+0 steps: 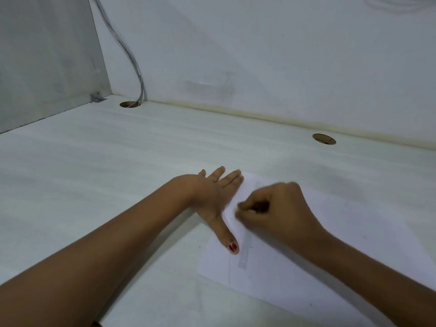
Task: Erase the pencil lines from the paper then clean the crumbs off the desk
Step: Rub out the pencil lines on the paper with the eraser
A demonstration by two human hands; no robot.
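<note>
Paper (pixel 306 256) lying near-right on bench (pixel 118 173), skewed. Left hand (pixel 212 197) spread flat across left edge, thumb along it, pinning sheet against rubbing drag. Right hand (pixel 278 208) curled, fingertips pinching something small onto sheet just beside left hand; likely eraser, hidden in grip. Faint pencil line (pixel 229 267) visible nearer, below thumb. Erasing step, unfinished.

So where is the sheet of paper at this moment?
In the head view the paper lies flat on the desk, lower right, under both hands: the left hand presses its left edge and the right hand rests curled on it.
</note>
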